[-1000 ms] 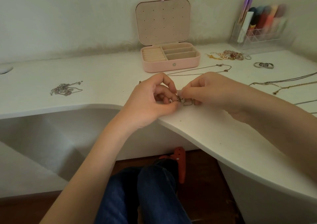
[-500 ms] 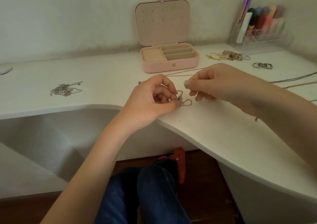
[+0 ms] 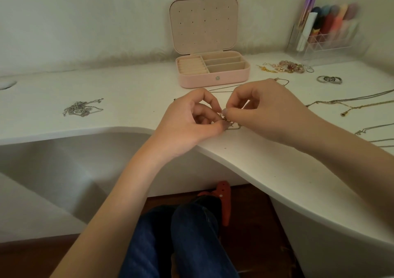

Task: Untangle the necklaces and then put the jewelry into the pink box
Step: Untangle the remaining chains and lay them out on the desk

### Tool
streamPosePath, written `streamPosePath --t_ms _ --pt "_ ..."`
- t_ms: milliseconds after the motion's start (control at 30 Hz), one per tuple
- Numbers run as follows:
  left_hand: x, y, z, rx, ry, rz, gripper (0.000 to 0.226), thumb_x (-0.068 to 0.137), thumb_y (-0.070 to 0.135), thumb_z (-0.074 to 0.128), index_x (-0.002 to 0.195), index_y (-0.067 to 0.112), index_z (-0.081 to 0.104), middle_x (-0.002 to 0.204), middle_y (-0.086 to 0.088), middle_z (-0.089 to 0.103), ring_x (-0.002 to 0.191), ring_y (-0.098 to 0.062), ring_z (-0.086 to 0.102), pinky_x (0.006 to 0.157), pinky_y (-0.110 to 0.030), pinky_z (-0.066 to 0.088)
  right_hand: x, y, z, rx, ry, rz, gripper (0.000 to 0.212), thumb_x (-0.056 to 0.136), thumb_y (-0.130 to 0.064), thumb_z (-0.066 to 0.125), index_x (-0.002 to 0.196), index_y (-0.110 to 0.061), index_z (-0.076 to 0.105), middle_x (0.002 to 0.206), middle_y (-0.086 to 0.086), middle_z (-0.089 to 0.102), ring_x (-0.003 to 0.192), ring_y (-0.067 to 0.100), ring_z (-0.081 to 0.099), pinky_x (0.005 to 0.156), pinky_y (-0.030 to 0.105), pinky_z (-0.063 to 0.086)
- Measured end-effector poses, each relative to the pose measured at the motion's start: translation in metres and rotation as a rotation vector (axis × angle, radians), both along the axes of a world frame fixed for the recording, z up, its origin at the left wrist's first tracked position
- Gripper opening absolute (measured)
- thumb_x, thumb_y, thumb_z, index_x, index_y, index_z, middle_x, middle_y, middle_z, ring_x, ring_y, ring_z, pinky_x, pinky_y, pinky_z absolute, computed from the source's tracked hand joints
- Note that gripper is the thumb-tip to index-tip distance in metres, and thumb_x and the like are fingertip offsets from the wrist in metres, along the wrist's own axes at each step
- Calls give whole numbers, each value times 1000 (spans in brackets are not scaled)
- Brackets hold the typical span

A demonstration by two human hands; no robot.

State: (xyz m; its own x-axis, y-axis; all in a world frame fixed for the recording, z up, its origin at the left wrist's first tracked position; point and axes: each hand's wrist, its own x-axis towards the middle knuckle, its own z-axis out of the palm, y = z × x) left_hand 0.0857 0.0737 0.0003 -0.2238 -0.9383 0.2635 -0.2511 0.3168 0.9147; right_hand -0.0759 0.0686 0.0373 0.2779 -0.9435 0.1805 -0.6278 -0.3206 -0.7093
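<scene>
Both hands, left [image 3: 193, 121] and right [image 3: 261, 112], pinch the knot [image 3: 226, 119] just in front of the box [image 3: 213, 79], at desk edge. Tease loops apart gently; yanking will likely tighten it. Box open, empty.

A home dressing corner; curved white desk [image 3: 266, 160], open pink box [image 3: 213, 77], clear organiser [image 3: 326, 43] of cosmetics.

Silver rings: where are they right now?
Head view, far right: the silver rings lie on the white desk, right of the pink box, just below the beaded jewelry pile.
</scene>
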Motion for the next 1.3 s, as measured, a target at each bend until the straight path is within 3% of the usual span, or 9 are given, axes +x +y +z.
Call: streamPosePath --t_ms 200,333,467,567,667,767,900,1200,1300 --pt "1 -1 -1 19 -15 -10 27 71 6 77 82 18 56 63 6 69 55 -14 37 53 -18 36 -1 -4 2 323 -297 -73 14 84 -21 64 74 -13 68 68 -6 62 59 3 52 58 15 39" --pt "0 -1 -3 10 -38 -15 25 69 12 76 82 22 58 65 7 69 57 -16 37 55 -21 37 -4 -6 5 450 -358 -61 15 89 -25 62 83 -13 67 72 -5 63 60 6 53 59 20 37" --pt "0 -1 -3 5 -26 -11 26 73 8 76 86 23 59 67 7 69 59 -18 39 56 -20 38 -6 -5 7 306 -161 -81 24 89 -36 61 81 -15 69 71 -5 67 56 2 60 62 18 46" --pt "0 -1 -3 -11 -28 8 29 73 8 75 88 24 56 67 8 69 58 -15 40 57 -21 38 -8 -1 10 176 -10 -64 37 77 -55 65 72 -20 73 70 -2 71 62 6 65 69 24 51" --pt "-1 -1 -3 -22 -26 12 27 71 11 75 87 23 56 63 8 67 54 -13 38 54 -21 37 -5 3 9 161 33 -3 33 70 -51 74 73 -18 74 67 1 70 57 10 60 68 25 51" --pt "-3 1 -3 -28 -15 20 26 68 19 75 85 22 56 65 4 69 53 -12 38 54 -23 37 -6 1 6 134 -2 25 19 72 -36 78 71 -17 73 57 -4 64 48 -2 50 54 15 42" --pt "-3 0 -2 -34 -16 33 26 69 17 77 84 21 55 64 6 69 51 -12 36 53 -24 35 -4 -3 -1 135 -102 -32 12 76 -25 76 69 -15 72 53 -10 60 46 -4 47 49 11 38" --pt "-5 0 -4 -30 -38 77 30 70 7 77 84 23 55 68 4 71 54 -4 51 59 -17 43 -1 -3 -5 208 -198 -16 14 84 -25 69 75 -15 69 65 0 69 56 1 58 49 6 39" --pt "-6 0 -4 -27 -35 83 30 73 6 76 84 23 54 71 4 72 57 -5 55 61 -17 43 -3 -2 -2 212 -231 -39 22 77 -33 75 83 -16 63 68 2 72 58 3 63 50 8 42"
